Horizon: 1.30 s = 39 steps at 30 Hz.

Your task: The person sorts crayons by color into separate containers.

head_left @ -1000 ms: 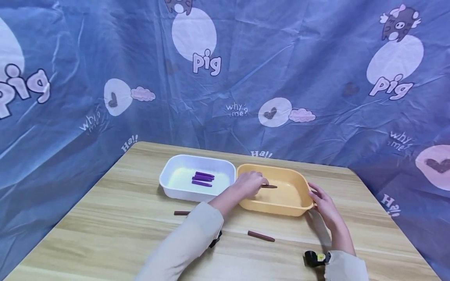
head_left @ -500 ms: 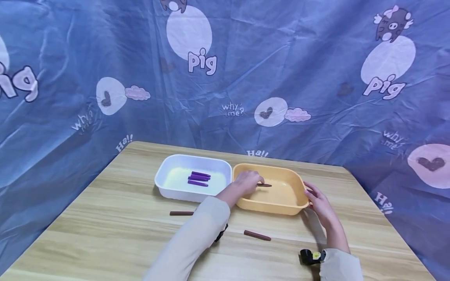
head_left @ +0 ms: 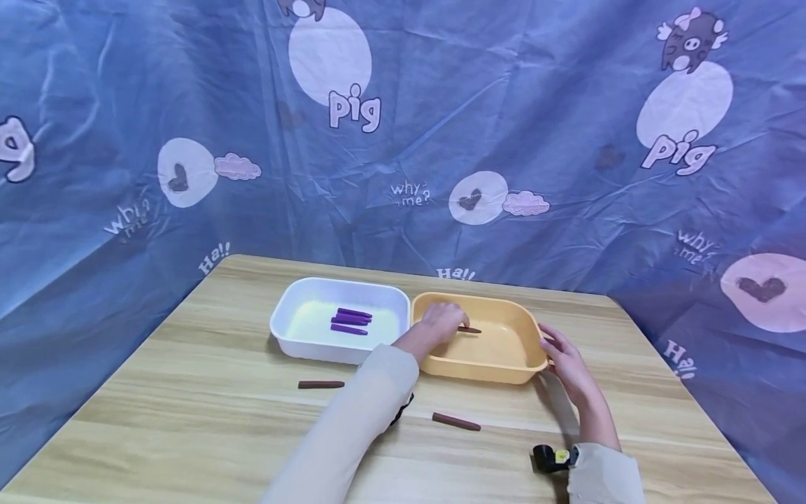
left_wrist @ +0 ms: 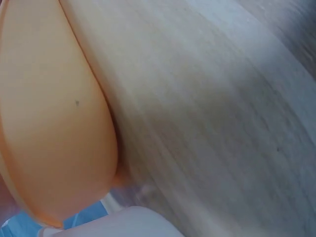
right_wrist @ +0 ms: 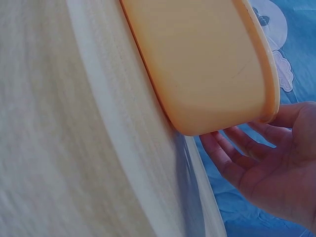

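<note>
In the head view my left hand (head_left: pixel 443 320) reaches into the yellow tray (head_left: pixel 485 371) and holds a brown crayon (head_left: pixel 471 330) low inside it. The crayon's tapered end points right; the rest is hidden by the fingers. My right hand (head_left: pixel 569 360) rests against the tray's right end. In the right wrist view, that hand (right_wrist: pixel 276 158) has its extended fingers touching the outer end wall and its thumb at the rim. The left wrist view shows the tray's outer side (left_wrist: pixel 59 108), with the left hand almost entirely hidden.
A white tray (head_left: pixel 334 352) stands beside the yellow one, with several purple crayons (head_left: pixel 350 321) inside. Two brown crayons lie on the table: one on the left (head_left: pixel 321 384), one in front (head_left: pixel 456 421). A printed blue curtain (head_left: pixel 403 126) hangs behind the table.
The whole head view shifts slightly left as the camera turns. Both hands keep their places at the yellow tray, and the left hand still holds the brown crayon.
</note>
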Each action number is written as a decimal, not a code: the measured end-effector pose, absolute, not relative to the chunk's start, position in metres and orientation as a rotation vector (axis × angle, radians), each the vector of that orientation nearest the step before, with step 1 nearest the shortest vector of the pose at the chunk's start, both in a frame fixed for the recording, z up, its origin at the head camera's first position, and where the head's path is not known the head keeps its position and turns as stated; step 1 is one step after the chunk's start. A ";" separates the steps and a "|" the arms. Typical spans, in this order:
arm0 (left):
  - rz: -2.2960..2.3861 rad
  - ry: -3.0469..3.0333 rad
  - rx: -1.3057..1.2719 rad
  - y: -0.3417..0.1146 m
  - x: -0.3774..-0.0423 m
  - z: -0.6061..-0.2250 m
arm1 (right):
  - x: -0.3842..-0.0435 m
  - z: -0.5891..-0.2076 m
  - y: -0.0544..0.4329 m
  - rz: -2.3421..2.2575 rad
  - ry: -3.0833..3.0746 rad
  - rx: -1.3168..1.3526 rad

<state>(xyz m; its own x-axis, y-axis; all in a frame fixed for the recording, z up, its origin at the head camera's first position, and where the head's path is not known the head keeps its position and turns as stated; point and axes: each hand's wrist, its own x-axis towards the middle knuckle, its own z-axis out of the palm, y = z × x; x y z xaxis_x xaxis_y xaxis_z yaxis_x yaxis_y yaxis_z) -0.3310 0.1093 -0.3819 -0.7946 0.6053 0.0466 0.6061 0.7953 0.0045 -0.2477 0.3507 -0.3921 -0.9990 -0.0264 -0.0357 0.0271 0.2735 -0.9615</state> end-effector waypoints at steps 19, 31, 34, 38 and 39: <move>-0.039 -2.834 -1.038 0.095 -0.321 -0.372 | -0.251 -0.393 0.349 -1.889 2.454 -0.017; -0.066 -2.528 -1.214 0.060 -0.265 -0.352 | -0.249 -0.391 0.347 -1.884 2.469 -0.007; -0.086 -2.506 -1.248 0.054 -0.250 -0.356 | -0.248 -0.391 0.347 -1.876 2.475 -0.011; -0.105 -2.438 -1.315 0.045 -0.236 -0.364 | -0.248 -0.391 0.346 -1.877 2.473 -0.003; -0.106 -2.406 -1.331 0.042 -0.233 -0.366 | -0.248 -0.392 0.346 -1.876 2.474 -0.001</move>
<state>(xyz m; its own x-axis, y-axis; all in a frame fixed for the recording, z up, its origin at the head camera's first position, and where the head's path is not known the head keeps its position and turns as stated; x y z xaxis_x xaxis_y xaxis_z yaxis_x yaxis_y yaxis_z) -0.2329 0.0423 -0.3662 -0.4742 0.7997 0.3683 0.8290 0.5464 -0.1191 -0.2482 0.3456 -0.3919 -0.9993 -0.0225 -0.0289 0.0217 0.2703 -0.9625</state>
